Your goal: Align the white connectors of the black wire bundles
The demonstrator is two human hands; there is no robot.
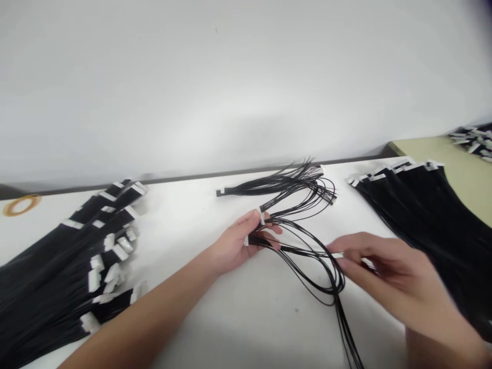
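Observation:
Near the middle, my left hand (240, 238) is closed on white connectors (262, 216) at one end of a black wire bundle (307, 233). The wires loop to the right and hang down past the lower edge of the view. My right hand (384, 266) pinches a small white connector (337, 255) where some of those wires end. Just beyond my left hand, another black wire harness (265, 184) lies on the white table, with a dark connector (222, 191) at its left end and loose wire tips at its right.
Piles of black cables with white connectors lie at the left (49, 271) and at the right (426, 220). A yellowish ring (22, 205) rests at the far left. More white-ended cables (474, 141) lie on a yellowish surface (418, 146) at the back right.

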